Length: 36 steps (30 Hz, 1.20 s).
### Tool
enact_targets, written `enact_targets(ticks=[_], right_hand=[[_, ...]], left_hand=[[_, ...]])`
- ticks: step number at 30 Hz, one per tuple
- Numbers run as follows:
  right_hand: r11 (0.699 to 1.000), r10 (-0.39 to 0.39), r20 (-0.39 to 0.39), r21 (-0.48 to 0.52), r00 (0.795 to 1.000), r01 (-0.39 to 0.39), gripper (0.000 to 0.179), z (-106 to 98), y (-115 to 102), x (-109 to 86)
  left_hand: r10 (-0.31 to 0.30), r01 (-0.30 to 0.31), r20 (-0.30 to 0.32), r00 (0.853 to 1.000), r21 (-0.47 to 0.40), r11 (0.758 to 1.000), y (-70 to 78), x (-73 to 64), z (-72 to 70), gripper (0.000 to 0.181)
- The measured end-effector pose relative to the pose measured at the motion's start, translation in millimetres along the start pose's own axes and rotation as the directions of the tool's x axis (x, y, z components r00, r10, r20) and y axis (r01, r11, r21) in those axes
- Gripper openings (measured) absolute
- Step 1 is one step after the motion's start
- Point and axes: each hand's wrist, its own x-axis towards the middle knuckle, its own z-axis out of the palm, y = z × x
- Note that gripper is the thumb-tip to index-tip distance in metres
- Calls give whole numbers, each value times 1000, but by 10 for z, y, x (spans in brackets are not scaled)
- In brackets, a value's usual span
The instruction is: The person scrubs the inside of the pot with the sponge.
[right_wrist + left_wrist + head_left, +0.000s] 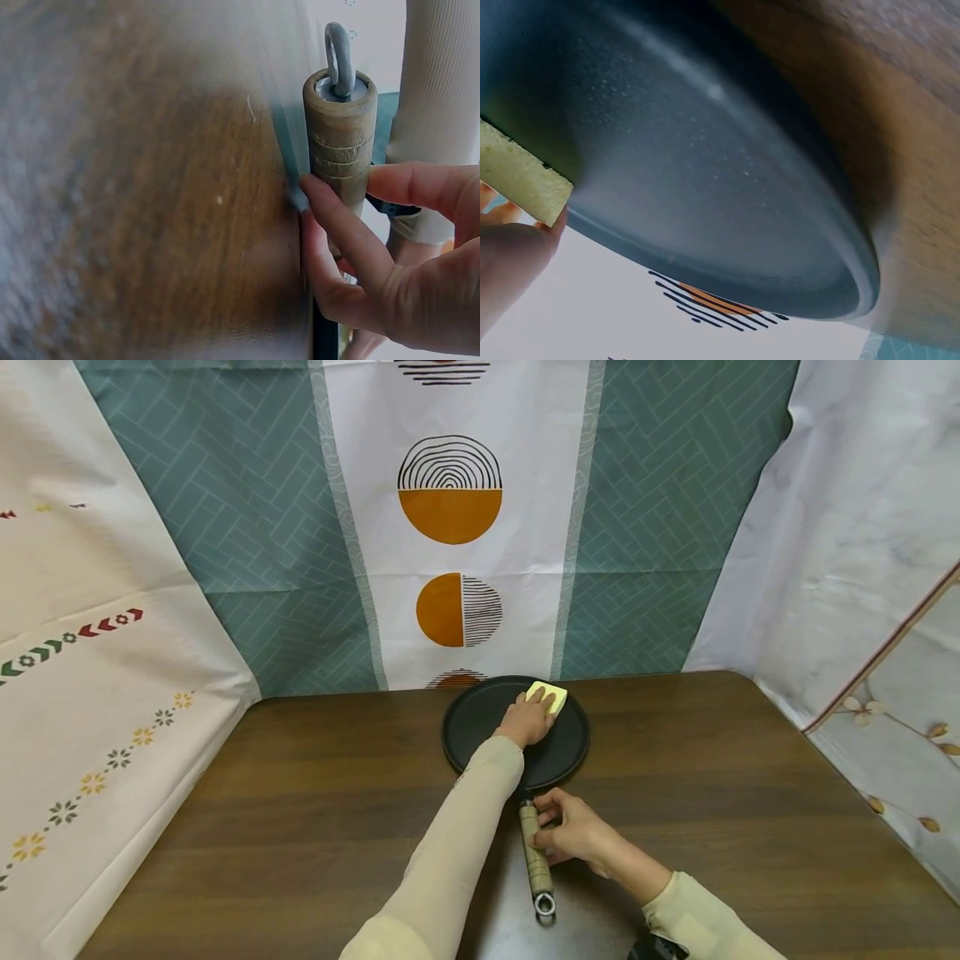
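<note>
Black pan (476, 718) contains yellow sponge (556, 700) at far right; left hand (527, 720) pinches the sponge; right hand (576, 832) pinches beige handle (534, 852), near side.

Table (322, 827): 1 pc, dk brn wood-grain top, rounded far corners; pale sheen (555, 939) nr front edge. Back hanging (247, 493): cloth, teal sides w/ herringbone-type patt.; wht ctr panel (457, 558) w/ vert. row of orange circles (450, 516), pt. blk-lined. L hanging (112, 710): cream cloth, slanting, grn/red chevron band (87, 631) above diag. row of sm. yel. & grn flowers (93, 783). R hanging (840, 568): wht cloth, grey mottling, wrinkled, brn branch (885, 644) w/ blossom & lvs.
</note>
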Motion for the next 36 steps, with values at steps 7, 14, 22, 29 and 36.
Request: enact_targets(ticks=[7,14,22,29,36], right_hand=[[1000,6,-10,-12,1000,-6,50,10,7,0],[1000,6,-18,-9,1000,-6,50,7,10,0],[1000,14,-30,-13,999,-15,50,10,-1,6],[1000,22,-37,-10,999,-23,49,15,6,9],[999,36,-41,-23,998,-37,48,18,-1,15]], left_hand=[[-15,15,-4,1000,-17,1000,-72,-10,-20,50],[-57,57,4,998,-41,998,-159,-40,-79,51],[-75,75,8,997,-63,995,-269,-34,-93,51],[-107,108,10,994,-73,992,-423,-39,-96,51],[-111,111,9,994,-80,991,-514,-64,-122,51]])
